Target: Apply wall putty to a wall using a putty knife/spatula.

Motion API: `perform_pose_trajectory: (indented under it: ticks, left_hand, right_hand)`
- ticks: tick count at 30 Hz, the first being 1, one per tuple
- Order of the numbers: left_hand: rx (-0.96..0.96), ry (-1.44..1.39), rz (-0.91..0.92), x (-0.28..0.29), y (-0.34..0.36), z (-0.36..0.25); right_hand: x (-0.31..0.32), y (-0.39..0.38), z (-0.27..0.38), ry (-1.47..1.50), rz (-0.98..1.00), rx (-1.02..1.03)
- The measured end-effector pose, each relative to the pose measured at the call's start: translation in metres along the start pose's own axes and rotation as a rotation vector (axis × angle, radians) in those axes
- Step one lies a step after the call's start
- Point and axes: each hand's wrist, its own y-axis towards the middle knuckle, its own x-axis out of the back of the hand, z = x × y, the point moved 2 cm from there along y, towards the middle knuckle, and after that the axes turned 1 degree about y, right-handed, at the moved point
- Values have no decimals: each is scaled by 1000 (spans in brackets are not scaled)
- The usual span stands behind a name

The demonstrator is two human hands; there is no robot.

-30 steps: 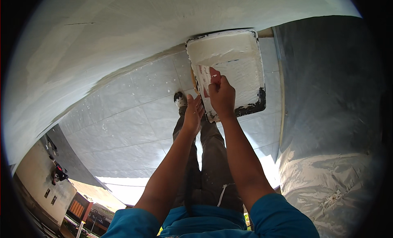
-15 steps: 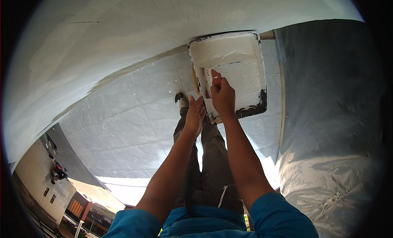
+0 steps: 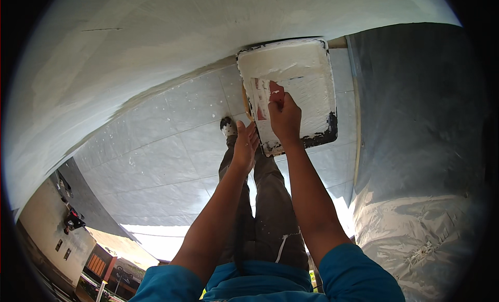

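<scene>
Right hand clamped on red scraper, likely light, stiff, best gripped where unsmeared. Left hand: fingers together, thumb apart.

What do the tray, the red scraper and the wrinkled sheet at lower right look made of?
Tray: probably plastic; bare black patches show through the white coating, finish unclear.
Red scraper: likely smooth plastic, judging by its even colour between smears.
Wrinkled sheet: seems thin plastic film, slightly shiny, from its creases and light patches; coated fabric is possible.
</scene>
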Motion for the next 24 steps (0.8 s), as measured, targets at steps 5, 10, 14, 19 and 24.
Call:
perform_pose_trajectory:
  ticks: [5,10,14,19,24]
  left_hand:
    - [-3,14,7,-5,1,-2]
    - [2,14,-4,-2,0,-3]
    - [2,6,0,-1,2,-2]
    - [-8,0,0,-1,2,-1]
    - [-9,3,-7,-4,1,1]
  right_hand:
    - [-7,3,-3,-128,78,-1]
    - [-4,-3,5,35,-9,11]
    - [6,5,-5,-8,3,-23]
    - [15,10,-11,-33,-37,-32]
    - [-6,-3,-23,-79,61,11]
